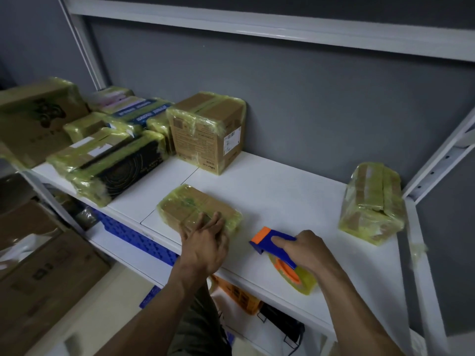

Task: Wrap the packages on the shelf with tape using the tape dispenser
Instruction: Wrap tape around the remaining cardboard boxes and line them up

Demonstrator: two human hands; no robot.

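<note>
Yellow-taped flat package lies under left hand; right hand grips blue dispenser

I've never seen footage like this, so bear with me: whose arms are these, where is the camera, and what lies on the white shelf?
There is no machine: one camera worn on a person's head looks down at their own arms. The left hand rests on a flat taped package on the white shelf. The right hand grips a blue and orange tape dispenser. More taped packages stand around: a pile at left, a box behind, a bundle at right.
</note>
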